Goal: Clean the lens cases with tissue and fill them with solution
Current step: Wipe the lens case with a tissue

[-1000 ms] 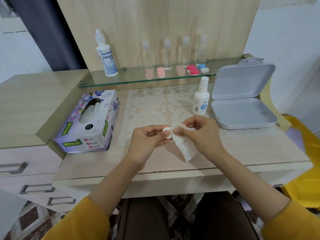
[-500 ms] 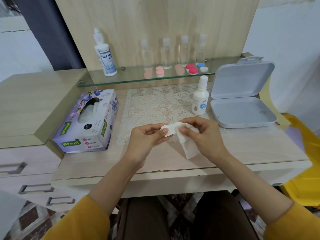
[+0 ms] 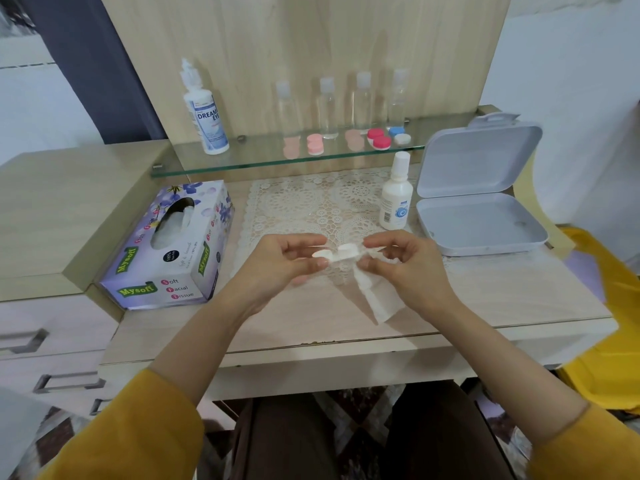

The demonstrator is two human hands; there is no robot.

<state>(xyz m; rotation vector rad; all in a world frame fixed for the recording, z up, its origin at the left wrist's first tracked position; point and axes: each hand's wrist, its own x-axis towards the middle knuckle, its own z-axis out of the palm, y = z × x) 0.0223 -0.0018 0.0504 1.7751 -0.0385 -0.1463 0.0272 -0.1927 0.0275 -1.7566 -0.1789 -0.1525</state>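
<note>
Pale wood panelling backed a tabletop [image 3: 485, 299] laid with a lace mat [image 3: 311, 206], and a glass shelf [image 3: 263, 164] above it carried a large solution bottle [image 3: 204, 112], four clear bottles and several coloured lens cases [image 3: 379, 138]. Just above the mat's near edge, the left hand [image 3: 280, 265] pinched one end of a white lens case [image 3: 334, 254] between thumb and forefinger. The right hand [image 3: 412, 268] had its grip closed on a tissue [image 3: 381, 299], bunched at the fingertips by the case's other end, with the loose tail hanging toward the tabletop. The step in hand looked to be wiping a well. It would go best with the left grip kept firm and out at the rim, so that the tissue could be pressed into the cup and twisted right round, with a dry fold for the second well. Whether the wells were dry yet could not be told. A small solution bottle [image 3: 396, 199] stood upright just beyond the right hand, near enough to tip with a careless knuckle. An open grey box [image 3: 481, 202] lay to the right and a tissue box [image 3: 173, 247] to the left, each well apart from the hands. That left bare tabletop in front, though its near edge lay close beneath the wrists.
</note>
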